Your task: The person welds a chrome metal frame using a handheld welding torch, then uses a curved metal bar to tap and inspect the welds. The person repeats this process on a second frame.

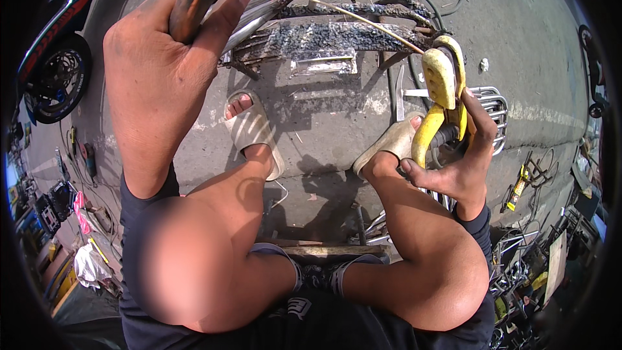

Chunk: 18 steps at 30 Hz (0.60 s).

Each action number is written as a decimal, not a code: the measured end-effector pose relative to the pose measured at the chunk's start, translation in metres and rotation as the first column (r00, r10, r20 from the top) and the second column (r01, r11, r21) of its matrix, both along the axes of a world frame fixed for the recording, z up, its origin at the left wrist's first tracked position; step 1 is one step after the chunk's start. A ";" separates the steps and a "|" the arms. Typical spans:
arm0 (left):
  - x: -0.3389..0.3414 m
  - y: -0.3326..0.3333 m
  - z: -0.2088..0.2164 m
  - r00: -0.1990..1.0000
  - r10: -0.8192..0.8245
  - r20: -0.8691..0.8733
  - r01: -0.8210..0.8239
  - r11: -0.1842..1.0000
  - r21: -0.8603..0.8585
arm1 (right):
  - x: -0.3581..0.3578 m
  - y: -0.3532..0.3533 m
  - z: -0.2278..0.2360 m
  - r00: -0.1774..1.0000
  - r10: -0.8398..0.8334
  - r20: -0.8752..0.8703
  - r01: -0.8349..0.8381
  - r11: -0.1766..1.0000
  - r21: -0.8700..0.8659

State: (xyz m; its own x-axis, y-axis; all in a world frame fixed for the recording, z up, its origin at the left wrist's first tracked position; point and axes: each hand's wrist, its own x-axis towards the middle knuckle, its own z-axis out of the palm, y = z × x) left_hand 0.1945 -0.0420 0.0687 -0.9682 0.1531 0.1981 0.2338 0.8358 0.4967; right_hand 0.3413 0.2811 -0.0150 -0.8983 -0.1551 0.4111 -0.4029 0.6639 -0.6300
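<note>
My left hand (162, 65) is wrapped round a thick, shiny metal tube (202, 0) with a heat-browned patch, at the upper left. The tube curves out past the top edge and joins other bright tubes (275, 0). On the right, my right hand (463, 162) grips a yellow welding electrode holder (440, 84), thumb and forefinger on its levers. A thin welding rod (359, 23) is clamped in its jaws and slants up and left. The rod's far tip lies over or close to the bright tubes; whether it touches them I cannot tell.
A spatter-crusted metal stand (324, 37) stands in front of my sandalled feet (253, 129). Right of it lie a hammer (408, 94) and bent tubes (495, 113). A cable (453, 0) loops behind. A motorcycle wheel (58, 78) is at left; scrap metal (525, 266) lies at right.
</note>
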 end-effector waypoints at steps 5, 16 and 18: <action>-0.001 -0.001 0.000 1.000 -0.021 -0.004 0.021 1.000 -0.016 | 0.001 -0.002 0.001 0.999 0.001 0.044 -0.001 1.000 -0.015; -0.001 -0.004 -0.001 1.000 -0.020 0.000 0.020 0.999 -0.044 | -0.001 -0.004 0.001 0.999 -0.008 0.038 0.008 1.000 -0.001; -0.001 -0.003 -0.001 1.000 -0.010 0.005 0.010 0.999 -0.039 | -0.001 -0.003 0.001 0.999 -0.002 0.039 0.002 1.000 -0.007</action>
